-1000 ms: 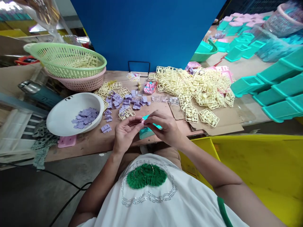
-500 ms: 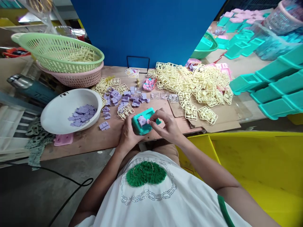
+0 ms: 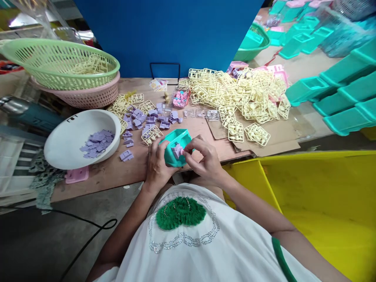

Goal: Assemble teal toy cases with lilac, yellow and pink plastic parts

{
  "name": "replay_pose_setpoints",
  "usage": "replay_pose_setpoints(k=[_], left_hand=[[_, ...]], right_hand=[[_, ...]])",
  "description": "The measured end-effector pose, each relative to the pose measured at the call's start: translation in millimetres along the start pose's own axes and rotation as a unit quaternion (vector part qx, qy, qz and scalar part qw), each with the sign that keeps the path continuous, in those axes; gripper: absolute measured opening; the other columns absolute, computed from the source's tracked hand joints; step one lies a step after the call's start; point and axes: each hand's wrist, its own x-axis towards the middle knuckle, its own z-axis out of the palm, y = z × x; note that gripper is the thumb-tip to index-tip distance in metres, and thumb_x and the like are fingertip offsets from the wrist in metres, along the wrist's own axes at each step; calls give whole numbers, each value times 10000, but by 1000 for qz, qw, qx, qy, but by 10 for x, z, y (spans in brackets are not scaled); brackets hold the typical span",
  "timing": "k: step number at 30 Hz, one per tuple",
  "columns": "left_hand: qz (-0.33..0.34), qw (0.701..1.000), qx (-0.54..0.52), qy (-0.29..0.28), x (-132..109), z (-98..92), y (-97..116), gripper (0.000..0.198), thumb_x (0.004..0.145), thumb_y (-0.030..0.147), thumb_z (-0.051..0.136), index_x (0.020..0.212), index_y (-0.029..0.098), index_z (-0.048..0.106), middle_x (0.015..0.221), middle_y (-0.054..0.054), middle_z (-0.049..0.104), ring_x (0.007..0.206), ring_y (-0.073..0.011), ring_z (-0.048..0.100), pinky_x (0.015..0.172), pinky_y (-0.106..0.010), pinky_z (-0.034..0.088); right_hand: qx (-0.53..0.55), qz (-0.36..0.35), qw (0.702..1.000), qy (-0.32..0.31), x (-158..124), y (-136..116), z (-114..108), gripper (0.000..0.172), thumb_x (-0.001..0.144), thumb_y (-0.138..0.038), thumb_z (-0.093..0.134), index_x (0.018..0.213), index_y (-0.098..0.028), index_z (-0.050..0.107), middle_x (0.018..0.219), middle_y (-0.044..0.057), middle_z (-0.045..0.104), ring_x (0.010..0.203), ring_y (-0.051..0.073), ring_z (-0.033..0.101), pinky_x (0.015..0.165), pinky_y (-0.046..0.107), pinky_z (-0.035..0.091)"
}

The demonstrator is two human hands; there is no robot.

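My left hand [image 3: 158, 164] is wrapped round the left side of a teal plastic box [image 3: 181, 137], holding it tilted above the front edge of the table. At the box's near side is a small purple plastic piece [image 3: 177, 150]. My right hand [image 3: 204, 158] pinches a small pink knob-like part [image 3: 182, 152] between thumb and fingertips, right against the purple piece. Whether the two small parts are joined cannot be made out. Just beyond the box lie loose purple plastic parts [image 3: 138, 117] and a cream sprue frame [image 3: 152, 135].
A white bowl [image 3: 63, 145] of purple pieces stands left, before stacked baskets [image 3: 73, 84] and a flask [image 3: 26, 113]. Cream sprues [image 3: 217, 88] are heaped at the back. Teal boxes [image 3: 352, 98] stack at right, above a yellow bin [image 3: 317, 184]. A blue panel [image 3: 173, 35] rises behind.
The camera view has shifted slightly to the right. The box and the purple piece have turned a little in my hands, and my right hand still pinches the pink part.
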Motion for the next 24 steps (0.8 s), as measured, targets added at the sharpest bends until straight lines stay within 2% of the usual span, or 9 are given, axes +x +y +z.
replay_pose_setpoints(k=[5,10,18,24], left_hand=[[15,1000,9,7,10,-5,19,682,848,424,844,1400,255,482,1440,-173,570,1334,-352,589,1127,-520,506],[22,1000,16,2,10,-8,20,695,847,443,846,1412,255,487,1432,-180,575,1331,-364,584,1116,-530,503],[44,998,47,-17,22,-27,55,617,887,477,798,1391,248,524,1345,-163,590,1258,-355,583,1072,-500,507],[30,999,44,1,-8,7,48,621,890,468,795,1383,217,514,1277,-169,582,1214,-346,576,1042,-495,506]], right_hand=[[-20,-2,1000,16,-39,-35,33,148,927,-124,587,848,-249,581,764,24,635,760,222,560,715,373,443],[-48,-4,999,16,-58,-78,52,165,936,-114,569,848,-253,562,764,41,610,763,242,527,709,381,436],[-117,-50,991,-49,-32,-128,0,178,917,-104,554,827,-255,531,772,60,569,776,266,494,738,425,427],[-68,-35,996,-42,-29,-61,-49,166,971,-110,556,873,-244,563,792,44,619,788,236,531,740,378,438]])
